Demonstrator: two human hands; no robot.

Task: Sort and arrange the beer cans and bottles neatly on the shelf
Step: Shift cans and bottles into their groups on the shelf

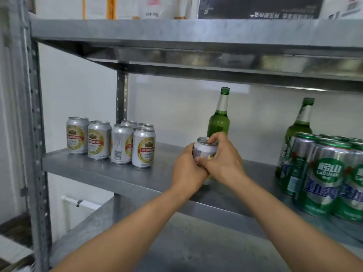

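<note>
A: Rack construction?
B: Grey metal rack (117,173); perforated upright (35,134) at frame left. Lower shelf (176,248) at bottom centre.
A: Surroundings?
B: White wall (78,85) behind. White pipe (88,205) lower left. Boxes (255,6) on top shelf (176,30), upper edge. Lighting even.

Speaker 1: How are the arms held?
Speaker 2: The left forearm (127,218) and right forearm (284,209) are extended forward, bare, drawn together.
Speaker 1: And the hands?
Speaker 2: A can (204,150) is gripped by both: the left hand (188,170) is curled round its side, the right hand (225,160) closed over its top.

Seven silver cans (77,135), two green bottles (219,122)
</note>
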